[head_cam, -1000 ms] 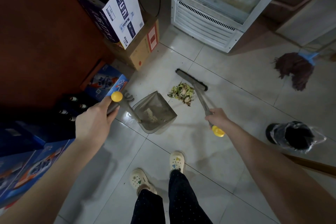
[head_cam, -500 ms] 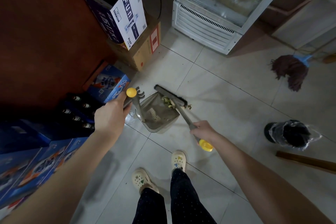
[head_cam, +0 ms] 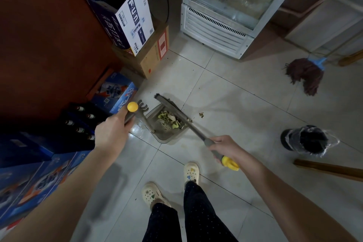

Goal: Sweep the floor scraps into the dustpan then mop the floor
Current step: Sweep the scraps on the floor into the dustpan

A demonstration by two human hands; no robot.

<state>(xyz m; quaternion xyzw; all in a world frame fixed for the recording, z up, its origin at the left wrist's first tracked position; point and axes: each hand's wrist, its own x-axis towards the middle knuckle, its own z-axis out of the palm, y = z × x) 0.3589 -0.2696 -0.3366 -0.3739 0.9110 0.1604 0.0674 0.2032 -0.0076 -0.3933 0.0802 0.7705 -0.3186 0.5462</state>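
A grey dustpan (head_cam: pixel 169 136) stands on the tiled floor ahead of my feet, with a heap of green and yellow scraps (head_cam: pixel 169 119) inside it. My left hand (head_cam: pixel 112 131) grips the dustpan's upright grey handle just below its yellow end knob. The broom (head_cam: pixel 172 108) lies with its dark head across the pan's mouth, and my right hand (head_cam: pixel 224 147) grips its grey handle above the yellow end. One small brown scrap (head_cam: pixel 201 115) lies on the tile right of the broom. A dark red string mop (head_cam: pixel 305 75) with a blue socket rests at the far right.
Stacked cardboard boxes (head_cam: pixel 133 31) and blue beer cartons (head_cam: pixel 115 94) line the left wall, with bottles (head_cam: pixel 82 122) beside them. A white glass-door fridge (head_cam: pixel 222 10) stands ahead. A black bin (head_cam: pixel 306 140) with a plastic liner sits at right, a wooden bar (head_cam: pixel 328 169) near it.
The broom swept the scrap heap leftwards across the tile into the dustpan. My left hand kept its grip on the pan's handle; one small scrap stayed behind on the floor.
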